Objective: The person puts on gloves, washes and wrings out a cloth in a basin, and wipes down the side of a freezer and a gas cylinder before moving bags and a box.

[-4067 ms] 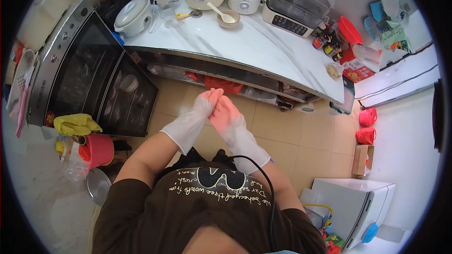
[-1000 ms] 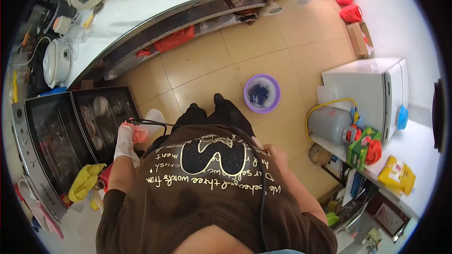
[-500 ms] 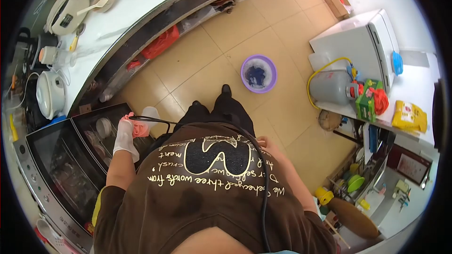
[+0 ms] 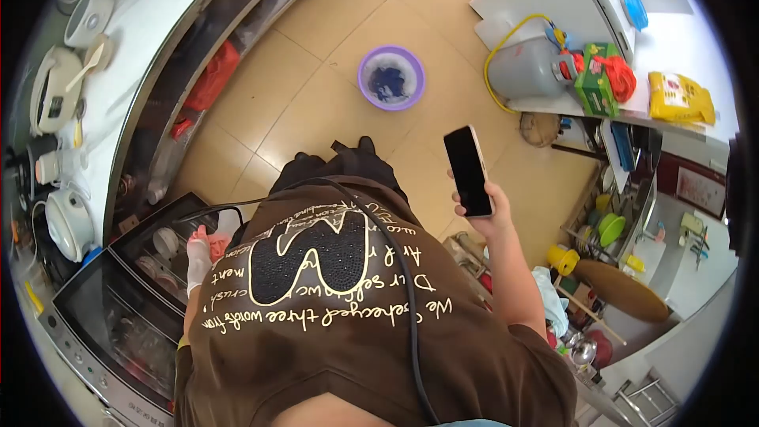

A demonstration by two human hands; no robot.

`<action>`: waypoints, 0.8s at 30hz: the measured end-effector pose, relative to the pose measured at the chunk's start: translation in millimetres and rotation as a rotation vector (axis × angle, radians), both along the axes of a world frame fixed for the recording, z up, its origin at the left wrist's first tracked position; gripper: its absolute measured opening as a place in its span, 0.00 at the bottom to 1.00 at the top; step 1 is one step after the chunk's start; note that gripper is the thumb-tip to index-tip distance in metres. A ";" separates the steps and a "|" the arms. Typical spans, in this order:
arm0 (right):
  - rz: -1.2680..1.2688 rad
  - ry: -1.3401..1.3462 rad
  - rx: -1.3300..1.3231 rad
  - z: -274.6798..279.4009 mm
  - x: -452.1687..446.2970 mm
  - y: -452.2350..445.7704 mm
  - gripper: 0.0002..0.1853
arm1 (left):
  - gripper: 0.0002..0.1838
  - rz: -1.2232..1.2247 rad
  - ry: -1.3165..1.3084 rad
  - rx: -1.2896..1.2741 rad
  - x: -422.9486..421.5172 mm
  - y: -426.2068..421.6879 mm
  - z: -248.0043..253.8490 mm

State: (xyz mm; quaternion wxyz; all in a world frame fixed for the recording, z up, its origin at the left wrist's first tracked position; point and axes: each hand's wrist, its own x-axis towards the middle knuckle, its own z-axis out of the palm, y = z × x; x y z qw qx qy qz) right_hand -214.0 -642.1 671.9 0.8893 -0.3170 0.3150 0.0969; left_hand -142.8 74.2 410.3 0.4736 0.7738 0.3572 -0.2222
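Note:
My right hand [image 4: 494,209] is bare and wrapped round a smartphone [image 4: 468,170] with a dark screen, held upright out to the right of my body. Lower left, my left hand [image 4: 202,245] wears a glove with a white cuff. Its fingers are bunched at a pink and white bundle that looks like a second rubber glove [image 4: 217,243], partly hidden by my brown T-shirt [image 4: 316,332]. The left hand is beside the dark glass doors of a cabinet [image 4: 118,324]. A black cable [image 4: 413,324] runs down across my shirt.
A purple basin [image 4: 365,99] with suds and dark cloth stands on the tiled floor [image 4: 300,111]. To the left is a white counter [image 4: 130,79] with appliances. At right are a gas cylinder [image 4: 518,71], a white appliance [image 4: 538,0] and a dish rack [image 4: 585,213].
My right hand has come up from beside my shirt and now shows the phone. The left hand has drawn closer to my body. The whole view has shifted toward the right.

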 end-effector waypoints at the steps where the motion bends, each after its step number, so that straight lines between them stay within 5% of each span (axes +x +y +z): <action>1: -0.014 0.004 0.001 -0.6 -2.5 -4.1 0.37 | 0.21 0.110 -0.071 -0.049 3.2 -21.9 15.4; 2: -0.016 0.002 0.005 -0.8 -4.9 -8.3 0.38 | 0.20 0.215 -0.148 -0.098 6.6 -44.4 31.8; 5: 0.025 0.036 -0.015 -8.9 -27.0 -29.0 0.39 | 0.25 -0.253 0.001 0.105 17.8 -47.2 32.4; 8: 0.098 0.105 -0.010 -22.2 -59.2 -41.6 0.40 | 0.25 -0.035 0.227 0.055 28.9 -17.3 -36.1; 10: 0.259 0.155 -0.023 -37.9 -80.0 -45.2 0.38 | 0.23 -0.147 -0.154 0.198 38.7 -27.4 -51.6; 12: 0.440 0.295 -0.215 -44.6 -86.5 -34.3 0.37 | 0.20 -0.285 -0.009 0.159 54.0 -63.6 -10.7; 14: 0.425 0.290 -0.279 -37.3 -81.9 -35.2 0.35 | 0.12 -1.361 -0.276 1.027 62.4 -84.0 -6.2; 16: 0.428 0.325 -0.357 -55.6 -85.5 -36.2 0.33 | 0.08 -1.351 -0.176 1.017 61.9 -94.3 -9.8; 19: 0.382 0.343 -0.437 -80.7 -93.3 -48.6 0.30 | 0.10 -1.022 -0.021 0.801 59.9 -111.1 -21.1; 22: 0.205 0.350 -0.309 -75.8 -92.8 -57.3 0.29 | 0.11 -1.097 -0.185 0.843 43.4 -125.0 -10.3; 24: 0.063 0.373 -0.191 -72.8 -96.5 -67.5 0.29 | 0.12 -0.582 -0.028 0.474 43.3 -129.2 -15.7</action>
